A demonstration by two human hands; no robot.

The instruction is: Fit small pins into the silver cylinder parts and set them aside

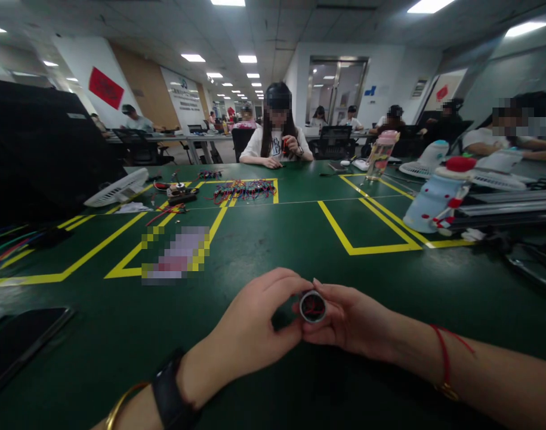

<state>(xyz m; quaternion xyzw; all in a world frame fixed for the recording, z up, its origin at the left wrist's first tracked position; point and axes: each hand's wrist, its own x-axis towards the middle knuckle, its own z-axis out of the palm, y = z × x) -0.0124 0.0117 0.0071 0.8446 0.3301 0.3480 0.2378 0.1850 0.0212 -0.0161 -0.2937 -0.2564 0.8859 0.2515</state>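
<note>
Both my hands meet over the near edge of the green table [273, 239]. My right hand [348, 322] grips a small round metal-rimmed piece [312, 306] with something red inside it. My left hand [255, 325] curls round the same piece from the left, thumb and fingertips touching its rim. A black watch and a gold bangle sit on my left wrist, a red cord on my right.
A heap of coloured wires [244, 190] lies in a yellow-marked box farther out, before a seated person [277, 140]. A white fan [116, 189] and black screen [40, 149] stand left, a phone [17, 346] near left, a bottle [436, 191] right.
</note>
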